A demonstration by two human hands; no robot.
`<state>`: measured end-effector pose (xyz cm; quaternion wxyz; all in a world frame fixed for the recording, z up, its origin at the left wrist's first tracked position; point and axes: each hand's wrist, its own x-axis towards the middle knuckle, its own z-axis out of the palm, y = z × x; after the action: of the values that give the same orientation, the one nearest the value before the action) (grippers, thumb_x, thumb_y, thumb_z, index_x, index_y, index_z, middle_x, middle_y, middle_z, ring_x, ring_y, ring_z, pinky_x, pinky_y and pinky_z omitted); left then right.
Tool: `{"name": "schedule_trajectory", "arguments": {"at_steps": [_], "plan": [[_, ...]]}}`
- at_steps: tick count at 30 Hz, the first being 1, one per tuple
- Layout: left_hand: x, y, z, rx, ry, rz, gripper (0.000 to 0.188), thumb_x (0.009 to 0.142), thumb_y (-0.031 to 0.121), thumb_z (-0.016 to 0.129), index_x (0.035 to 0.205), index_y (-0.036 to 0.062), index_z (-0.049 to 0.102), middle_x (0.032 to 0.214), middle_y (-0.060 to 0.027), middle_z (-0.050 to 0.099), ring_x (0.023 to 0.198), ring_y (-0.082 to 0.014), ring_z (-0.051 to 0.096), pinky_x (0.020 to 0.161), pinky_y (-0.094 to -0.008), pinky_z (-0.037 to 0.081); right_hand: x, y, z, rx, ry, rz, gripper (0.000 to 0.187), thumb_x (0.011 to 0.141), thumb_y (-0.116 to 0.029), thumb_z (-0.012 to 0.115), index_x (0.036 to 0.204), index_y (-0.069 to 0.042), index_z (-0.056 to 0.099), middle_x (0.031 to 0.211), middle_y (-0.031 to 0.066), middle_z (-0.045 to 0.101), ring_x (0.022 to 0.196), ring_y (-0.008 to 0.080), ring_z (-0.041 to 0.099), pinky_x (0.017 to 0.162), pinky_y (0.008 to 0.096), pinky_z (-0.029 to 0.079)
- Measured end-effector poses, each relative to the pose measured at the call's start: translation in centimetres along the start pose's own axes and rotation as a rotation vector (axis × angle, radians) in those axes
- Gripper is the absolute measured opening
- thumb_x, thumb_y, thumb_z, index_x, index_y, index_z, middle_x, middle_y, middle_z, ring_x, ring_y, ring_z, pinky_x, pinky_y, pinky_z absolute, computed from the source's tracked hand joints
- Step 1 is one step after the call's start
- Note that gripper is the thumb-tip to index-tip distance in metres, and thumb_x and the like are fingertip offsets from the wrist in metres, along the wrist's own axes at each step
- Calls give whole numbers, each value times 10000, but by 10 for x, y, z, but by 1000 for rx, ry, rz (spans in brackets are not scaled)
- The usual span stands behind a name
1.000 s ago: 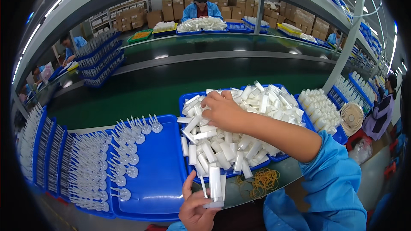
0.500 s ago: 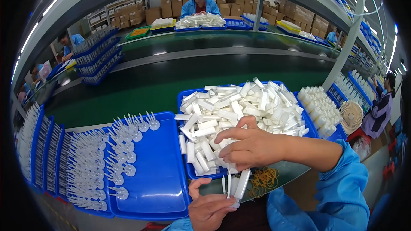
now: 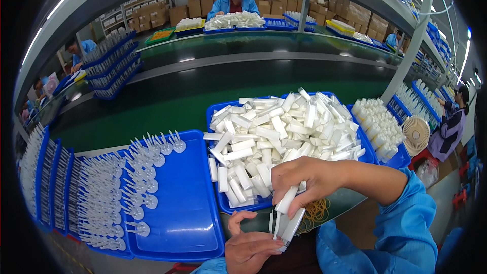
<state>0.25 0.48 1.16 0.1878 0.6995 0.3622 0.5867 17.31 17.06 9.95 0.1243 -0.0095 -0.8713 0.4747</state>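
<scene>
Low in the view, my left hand (image 3: 248,246) is closed around the base of a small holder with thin white upright rods (image 3: 274,223). A white block with a clear cover (image 3: 292,227) stands against the rods, held in the same hand. Just above it, my right hand (image 3: 309,178) pinches another white block (image 3: 287,200) between thumb and fingers, its lower end beside the rods. Whether that block touches them I cannot tell. My fingers partly hide the holder's base. Beyond my right hand is a blue tray (image 3: 217,193) heaped with similar white blocks (image 3: 264,137).
Left lies a blue tray (image 3: 177,213) with rows of clear round-based pieces with upright rods (image 3: 139,187), beside several stacked trays (image 3: 48,187). Rubber bands (image 3: 318,211) lie by my right wrist. White bottle-like parts (image 3: 378,129) and a fan (image 3: 417,134) stand right. A green conveyor (image 3: 228,81) runs behind.
My right hand has come down from over the heap of blocks to my left hand, and now a white block shows in its fingers. My left hand has stayed nearly in place.
</scene>
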Motion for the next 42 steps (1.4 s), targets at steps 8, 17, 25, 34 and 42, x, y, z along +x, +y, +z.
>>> {"name": "schedule_trajectory", "arguments": {"at_steps": [8,17,25,34,42], "plan": [[-7,4,5,23,19,107,141,603,154,746,721,224,713,805,71,663,1010,-282,502,971,-482,230,-5,-29,3,66,-161,64,261,761,-158,722,967,-50,604,875,81,550,857,251,553,698,334,430],[-13,-3,2,-53,-48,82,134,603,186,772,701,182,681,828,41,659,1006,-289,513,939,-482,280,0,-40,27,-50,-200,-43,256,818,-223,660,1002,-56,597,890,67,513,811,223,520,725,322,332],[-4,7,-4,91,53,-136,304,651,232,781,844,103,585,957,-80,568,1039,-348,451,918,-499,308,11,-31,34,-143,-127,18,322,815,-271,636,1055,-82,533,1004,88,516,963,269,500,851,385,318],[-3,4,9,-40,239,-244,205,671,119,740,787,76,577,956,-94,624,1220,-426,372,1003,-544,240,55,53,-30,-1308,147,539,351,719,-94,629,1046,-18,526,883,134,606,880,294,584,711,384,498],[3,11,-1,188,71,-110,154,649,206,751,761,118,691,884,-44,625,1126,-436,444,958,-541,269,33,39,-13,-1002,449,388,438,760,-36,578,1185,-94,488,820,89,594,792,180,606,622,291,495]]}}
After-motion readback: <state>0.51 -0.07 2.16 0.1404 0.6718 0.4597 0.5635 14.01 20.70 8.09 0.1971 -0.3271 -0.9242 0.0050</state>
